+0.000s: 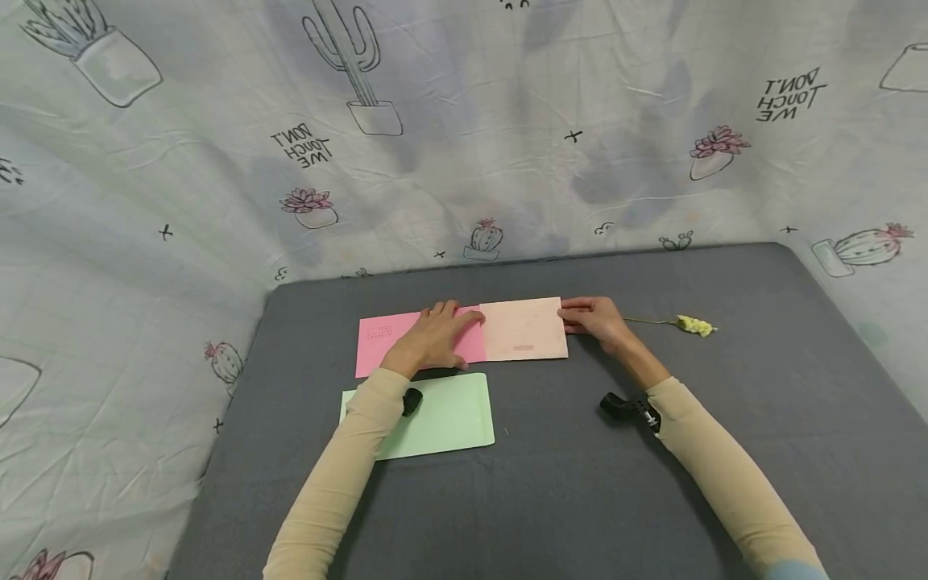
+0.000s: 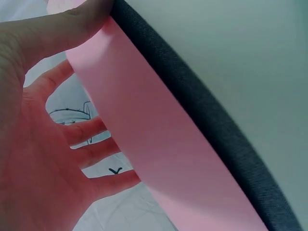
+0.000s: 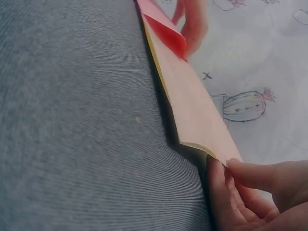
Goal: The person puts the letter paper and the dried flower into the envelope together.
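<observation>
A pink envelope (image 1: 384, 338) lies flat toward the far side of the table, with a peach-coloured card (image 1: 525, 329) partly inside its right end. My left hand (image 1: 431, 337) spans the envelope and holds it, thumb at the near edge and fingers at the far edge. In the left wrist view the fingertips disappear behind the pink paper (image 2: 139, 120). My right hand (image 1: 594, 320) pinches the card's outer right end between thumb and fingers. Seen from the right wrist, the envelope's mouth (image 3: 168, 36) gapes over the card, whose near corner bends up slightly.
A light green envelope (image 1: 442, 415) lies nearer me, partly under my left forearm. To the right of my right hand, a yellow flower (image 1: 696, 325) on a thin stem rests on the grey tabletop (image 1: 551, 483). A cactus-print cloth (image 1: 464, 145) hangs behind.
</observation>
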Action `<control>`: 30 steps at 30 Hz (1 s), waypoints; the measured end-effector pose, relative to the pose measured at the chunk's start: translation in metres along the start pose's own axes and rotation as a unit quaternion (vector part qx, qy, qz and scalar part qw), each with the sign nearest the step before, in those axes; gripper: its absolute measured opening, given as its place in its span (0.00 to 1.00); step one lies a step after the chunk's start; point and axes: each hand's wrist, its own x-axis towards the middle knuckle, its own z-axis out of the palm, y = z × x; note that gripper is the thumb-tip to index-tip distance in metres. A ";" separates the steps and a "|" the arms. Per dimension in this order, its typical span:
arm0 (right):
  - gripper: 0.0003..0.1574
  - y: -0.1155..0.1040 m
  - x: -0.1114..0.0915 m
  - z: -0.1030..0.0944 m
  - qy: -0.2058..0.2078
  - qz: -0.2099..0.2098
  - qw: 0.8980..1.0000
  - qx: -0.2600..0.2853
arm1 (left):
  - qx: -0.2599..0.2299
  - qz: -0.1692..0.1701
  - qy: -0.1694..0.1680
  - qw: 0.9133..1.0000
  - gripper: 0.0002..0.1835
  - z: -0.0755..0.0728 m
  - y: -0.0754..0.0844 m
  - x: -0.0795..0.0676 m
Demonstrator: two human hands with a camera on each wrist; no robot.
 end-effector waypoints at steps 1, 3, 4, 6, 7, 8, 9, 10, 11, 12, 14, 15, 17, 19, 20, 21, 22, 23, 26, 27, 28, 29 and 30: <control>0.22 0.000 0.000 0.001 0.002 -0.002 1.000 -0.006 | -0.002 -0.002 -0.003 1.000 0.44 0.000 0.000 0.000; 0.22 0.000 0.000 0.003 0.007 -0.005 1.000 -0.019 | -0.003 -0.005 -0.008 1.000 0.44 -0.001 0.000 0.000; 0.21 -0.001 0.001 0.004 0.010 -0.006 1.000 -0.024 | -0.004 -0.005 -0.010 1.000 0.44 -0.001 0.000 0.000; 0.21 -0.001 0.001 0.004 0.014 -0.007 0.999 -0.031 | -0.004 -0.005 -0.012 1.000 0.44 -0.001 0.000 0.000; 0.20 -0.001 0.001 0.005 0.016 -0.007 0.999 -0.033 | -0.006 -0.005 -0.011 1.000 0.44 -0.001 0.000 0.000; 0.20 -0.001 0.001 0.005 0.017 -0.007 0.999 -0.034 | -0.006 -0.004 -0.010 1.000 0.44 -0.001 0.000 0.001; 0.20 -0.001 0.001 0.005 0.017 -0.006 0.999 -0.035 | -0.006 -0.004 -0.009 1.000 0.44 -0.001 0.000 0.001; 0.20 -0.001 0.001 0.005 0.019 -0.006 0.999 -0.037 | -0.006 -0.004 -0.008 1.000 0.44 -0.001 0.000 0.001; 0.20 -0.001 0.001 0.005 0.020 -0.006 0.999 -0.038 | -0.006 -0.004 -0.007 1.000 0.44 -0.001 0.000 0.001; 0.20 -0.001 0.001 0.005 0.022 -0.006 0.999 -0.040 | -0.006 -0.004 -0.007 1.000 0.44 0.000 0.000 0.001; 0.19 -0.002 0.001 0.006 0.026 -0.006 0.999 -0.043 | -0.005 -0.006 -0.008 1.000 0.44 0.000 0.000 0.001; 0.19 -0.002 0.001 0.007 0.027 -0.007 0.999 -0.044 | -0.003 -0.007 -0.009 1.000 0.44 0.000 0.000 0.001; 0.19 -0.002 0.002 0.008 0.030 -0.009 0.998 -0.045 | -0.002 -0.008 -0.013 1.000 0.44 0.000 0.000 0.002; 0.19 -0.002 0.002 0.010 0.032 -0.012 0.998 -0.043 | -0.002 -0.009 -0.017 1.000 0.44 0.000 0.001 0.002; 0.18 -0.003 0.002 0.011 0.034 -0.015 0.998 -0.045 | -0.003 -0.009 -0.018 1.000 0.44 0.000 0.001 0.002; 0.18 -0.003 0.002 0.012 0.038 -0.017 0.998 -0.047 | -0.003 -0.008 -0.018 1.000 0.44 0.000 0.001 0.002; 0.18 -0.004 0.002 0.012 0.041 -0.018 0.998 -0.051 | -0.004 -0.007 -0.017 1.000 0.44 0.000 0.001 0.002; 0.18 -0.005 0.002 0.013 0.044 -0.020 0.997 -0.056 | -0.005 -0.006 -0.016 1.000 0.44 0.001 0.000 0.003; 0.18 -0.009 0.001 0.015 0.054 -0.022 0.995 -0.077 | -0.006 -0.006 -0.013 1.000 0.44 0.001 0.000 0.003; 0.18 -0.010 0.001 0.016 0.057 -0.024 0.995 -0.083 | -0.005 -0.007 -0.012 1.000 0.44 0.001 -0.001 0.003; 0.18 -0.011 0.001 0.017 0.060 -0.026 0.994 -0.090 | -0.005 -0.007 -0.010 1.000 0.44 0.001 -0.001 0.003; 0.17 -0.011 0.001 0.018 0.065 -0.030 0.993 -0.095 | -0.005 -0.007 -0.009 1.000 0.44 0.001 -0.001 0.004; 0.17 -0.011 0.001 0.019 0.071 -0.036 0.992 -0.100 | -0.005 -0.007 -0.008 1.000 0.44 0.001 -0.001 0.004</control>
